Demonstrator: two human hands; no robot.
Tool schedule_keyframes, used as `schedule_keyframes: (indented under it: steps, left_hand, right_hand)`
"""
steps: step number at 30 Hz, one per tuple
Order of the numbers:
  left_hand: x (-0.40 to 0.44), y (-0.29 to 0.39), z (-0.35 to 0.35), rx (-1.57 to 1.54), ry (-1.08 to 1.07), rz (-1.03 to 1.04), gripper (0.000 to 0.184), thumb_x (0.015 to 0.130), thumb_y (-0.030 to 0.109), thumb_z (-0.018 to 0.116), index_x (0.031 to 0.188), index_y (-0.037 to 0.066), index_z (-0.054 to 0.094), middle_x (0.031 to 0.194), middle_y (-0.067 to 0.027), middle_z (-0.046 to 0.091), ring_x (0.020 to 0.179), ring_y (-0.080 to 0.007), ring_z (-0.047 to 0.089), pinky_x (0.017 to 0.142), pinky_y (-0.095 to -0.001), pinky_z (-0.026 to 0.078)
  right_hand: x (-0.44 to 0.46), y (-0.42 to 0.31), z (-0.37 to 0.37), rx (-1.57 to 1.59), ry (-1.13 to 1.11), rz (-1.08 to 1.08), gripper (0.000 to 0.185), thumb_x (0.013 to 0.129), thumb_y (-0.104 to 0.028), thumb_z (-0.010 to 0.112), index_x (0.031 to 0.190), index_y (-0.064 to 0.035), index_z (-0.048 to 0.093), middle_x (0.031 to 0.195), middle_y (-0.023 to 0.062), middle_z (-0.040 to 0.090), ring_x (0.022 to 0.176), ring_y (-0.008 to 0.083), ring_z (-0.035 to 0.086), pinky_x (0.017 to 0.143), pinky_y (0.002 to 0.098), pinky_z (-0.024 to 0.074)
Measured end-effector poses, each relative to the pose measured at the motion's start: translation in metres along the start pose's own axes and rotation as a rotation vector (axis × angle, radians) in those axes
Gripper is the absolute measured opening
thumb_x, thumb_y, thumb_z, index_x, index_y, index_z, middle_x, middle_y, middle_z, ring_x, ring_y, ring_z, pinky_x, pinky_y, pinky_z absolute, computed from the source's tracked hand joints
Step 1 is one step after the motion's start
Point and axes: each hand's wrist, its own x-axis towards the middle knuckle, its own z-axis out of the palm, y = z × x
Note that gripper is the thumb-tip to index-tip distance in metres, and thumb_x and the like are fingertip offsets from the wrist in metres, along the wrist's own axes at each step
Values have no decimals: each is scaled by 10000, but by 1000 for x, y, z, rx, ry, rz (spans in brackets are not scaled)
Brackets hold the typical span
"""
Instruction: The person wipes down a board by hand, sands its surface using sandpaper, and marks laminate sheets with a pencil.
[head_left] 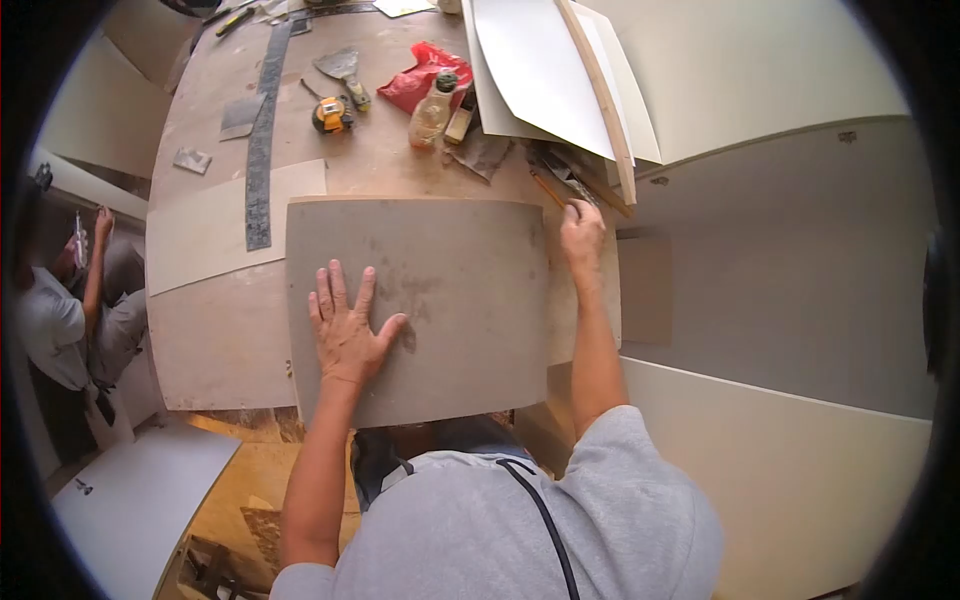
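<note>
A grey-brown rectangular board (460, 290) lies at the near edge of the workbench, with dark smudges on its face. My left hand (350, 335) rests flat on its left part, fingers spread. Past the board's right edge, my right hand (583, 240) is closed, its fingertips at the end of a thin orange pencil (546, 187). Close to those fingers lie dark, long-shaped tools (570, 175), partly hidden by the hand. Under the board's left side shows a pale thin sheet (205, 240).
On the bench (220, 340) are a dark metal ruler (262, 150), a yellow tape measure (331, 115), a scraper (342, 70), a bottle (432, 112) and a red bag (420, 75). White panels (540, 60) with a wooden strip (605, 90) lie at back right. Another person (75, 300) sits left.
</note>
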Motion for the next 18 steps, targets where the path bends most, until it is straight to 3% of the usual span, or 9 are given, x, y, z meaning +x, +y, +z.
schedule_keyframes:
  steps: [2,6,18]
  left_hand:
    - [-3,0,0,31,-1,0,883,898,675,637,1638,270,377,1741,-201,136,1611,-367,103,1283,-525,94]
    - [-1,7,3,113,2,0,885,898,694,621,1637,273,379,1741,-199,138,1610,-373,102,1281,-529,100]
    - [-4,5,6,194,27,9,902,914,753,546,1642,252,367,1728,-223,160,1606,-390,105,1282,-528,86]
  right_hand:
    - [-2,35,-13,26,-26,181,257,966,-159,632,1155,-17,733,1150,229,706,1102,395,663,986,459,517]
    - [-18,67,-22,60,-56,247,271,966,-177,634,1165,-21,731,1184,228,695,1124,392,654,1001,457,508]
    - [-183,22,-98,256,-120,130,228,952,-111,646,1131,11,719,1213,226,683,1158,413,633,1016,478,494]
